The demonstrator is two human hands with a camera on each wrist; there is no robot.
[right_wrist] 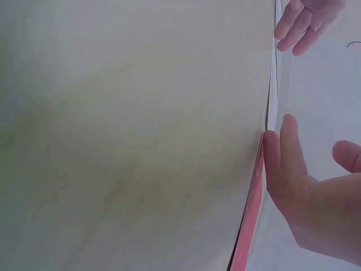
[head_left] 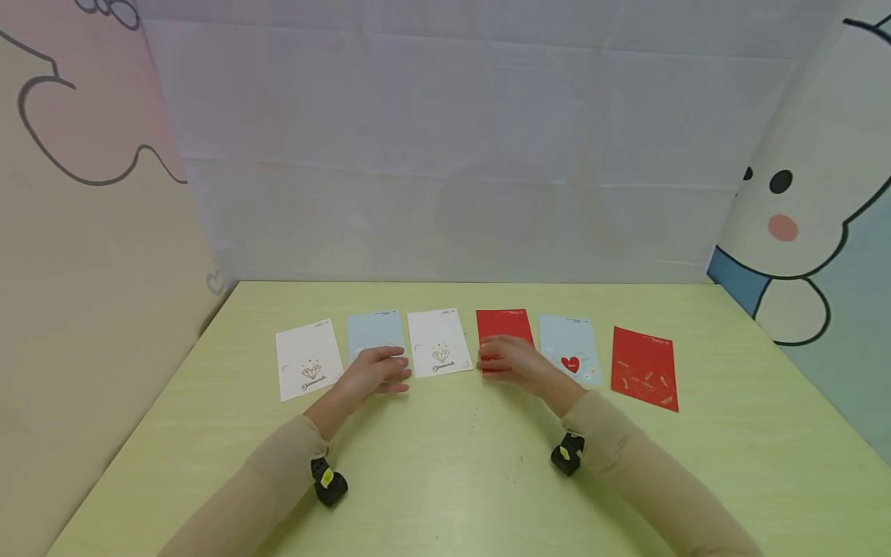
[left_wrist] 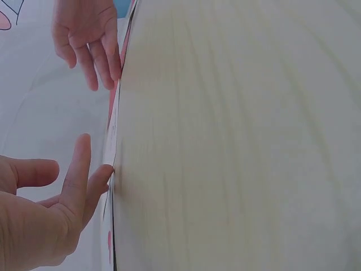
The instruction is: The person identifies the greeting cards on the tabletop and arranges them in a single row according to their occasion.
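Observation:
Several flat cards lie in a row on the table. My left hand overlaps the lower part of a light blue card, its fingers extended toward a white card with a gold diamond print. My right hand reaches over the lower part of a red card, partly hiding it. In the left wrist view, the left hand has spread fingers, one fingertip right at the table's level. The right wrist view shows the right hand with loosely straight fingers beside a red card edge.
Another diamond-print white card lies at the far left. To the right are a light blue card with a red heart and a red card with gold marks. A white sheet hangs behind the pale yellow-green table.

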